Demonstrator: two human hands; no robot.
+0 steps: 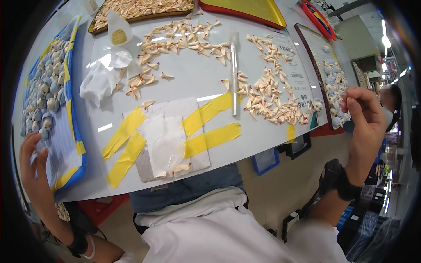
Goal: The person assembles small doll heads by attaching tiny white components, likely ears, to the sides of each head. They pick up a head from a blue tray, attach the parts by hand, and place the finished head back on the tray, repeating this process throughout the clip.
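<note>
My left hand (34,160) is at the near left, over a blue-and-yellow-edged tray (82,164). Its curled fingers close round a small figurine head (45,127) with a blue-grey cap. Many similar heads (41,92) lie behind it in that tray. On the far right my right hand (366,111) is raised with thumb and fingertips pinched together; what they hold, if anything, is too small to make out. Beside those fingers a dark-rimmed tray (312,57) carries more blue-capped heads (333,83).
Red-tipped cream cone pieces (272,98) are scattered over the white table (175,83). Yellow tape (212,140) fixes a grey board (204,160) bearing a clear round dish (168,151). A clear tube (234,74), bottle (119,30), tissue (101,83) and yellow tray (245,11) lie beyond.
</note>
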